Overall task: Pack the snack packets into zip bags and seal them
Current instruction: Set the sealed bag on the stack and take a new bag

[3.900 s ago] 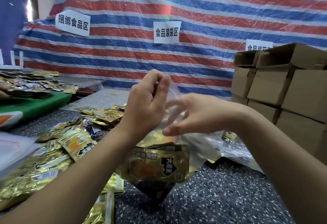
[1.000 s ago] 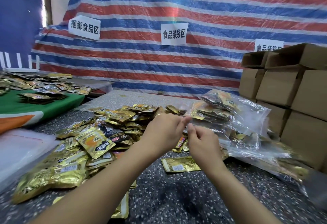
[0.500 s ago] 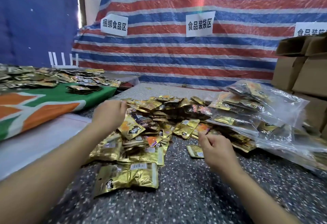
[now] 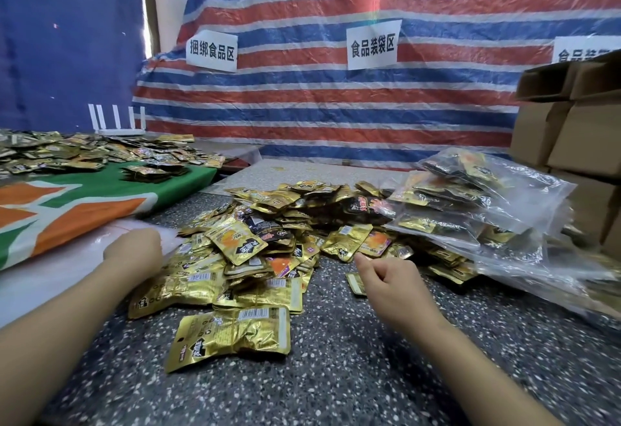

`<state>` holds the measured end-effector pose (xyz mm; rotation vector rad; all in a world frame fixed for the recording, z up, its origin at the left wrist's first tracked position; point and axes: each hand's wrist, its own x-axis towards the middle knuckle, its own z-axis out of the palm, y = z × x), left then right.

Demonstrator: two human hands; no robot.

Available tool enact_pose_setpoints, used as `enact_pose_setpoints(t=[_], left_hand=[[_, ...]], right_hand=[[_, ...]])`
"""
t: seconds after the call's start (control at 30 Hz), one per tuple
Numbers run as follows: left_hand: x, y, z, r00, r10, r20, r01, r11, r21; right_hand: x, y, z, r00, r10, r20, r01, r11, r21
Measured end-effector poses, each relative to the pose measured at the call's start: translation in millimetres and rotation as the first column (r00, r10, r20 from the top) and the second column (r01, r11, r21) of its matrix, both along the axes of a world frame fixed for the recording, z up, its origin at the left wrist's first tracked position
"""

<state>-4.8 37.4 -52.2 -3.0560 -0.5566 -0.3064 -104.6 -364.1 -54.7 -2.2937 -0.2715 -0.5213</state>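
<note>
Looks like a fresh-bag grab: left hand [image 4: 134, 252] touches the white stack of clear zip bags [image 4: 50, 274], fingers hidden so can't tell its grip, right hand [image 4: 386, 279] loosely curled, empty, next needs one bag peeled off.

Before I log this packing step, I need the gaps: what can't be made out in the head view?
- Left hand: fingers point away, hidden by its own back; whether it grips the white plastic is unclear.
- Right sign: cut off by the cardboard boxes and the frame edge.
- Filled zip bags: seals too blurred to judge.
- Small packet: partly behind the right hand.
</note>
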Motion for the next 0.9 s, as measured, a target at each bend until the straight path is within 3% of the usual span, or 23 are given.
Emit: enact_pose_setpoints(t=[0.23, 0.4, 0.57, 0.73, 0.8, 0.9], left_hand=[[-4.5, -6.8, -1.7, 0.998, -0.022, 0.055, 0.018, 0.997, 0.072], [-9.8, -8.2, 4.5, 0.961, 0.023, 0.277, -0.018, 1.000, -0.021], [-14.3, -41.4, 24.1, 0.838, -0.083, 0.539, 0.194, 0.969, -0.152], [-27.1, -126.0, 53.6, 0.714, -0.255, 0.652, 0.552, 0.778, -0.301], [-38.3, -169.0, 56.2, 0.676, -0.315, 0.666, 0.680, 0.613, -0.401], [-60.0, -227.4, 44.9, 0.604, -0.416, 0.680, 0.795, 0.376, -0.476]], right_hand=[[-0.8, 0.1, 0.1, 1.000, -0.023, -0.001, 0.023, 0.999, -0.029], [-0.6, -0.2, -0.1, 1.000, -0.025, -0.002, 0.024, 0.999, -0.039], [0.0, 1.6, 0.8, 0.999, -0.031, -0.014, 0.030, 0.999, -0.017], [-0.5, 2.2, 7.1, 0.988, 0.027, -0.154, 0.019, 0.957, 0.291], [-2.1, 0.6, 12.5, 0.961, 0.096, -0.260, 0.045, 0.871, 0.488], [-2.8, -4.0, 19.4, 0.903, 0.252, -0.347, 0.095, 0.670, 0.736]])
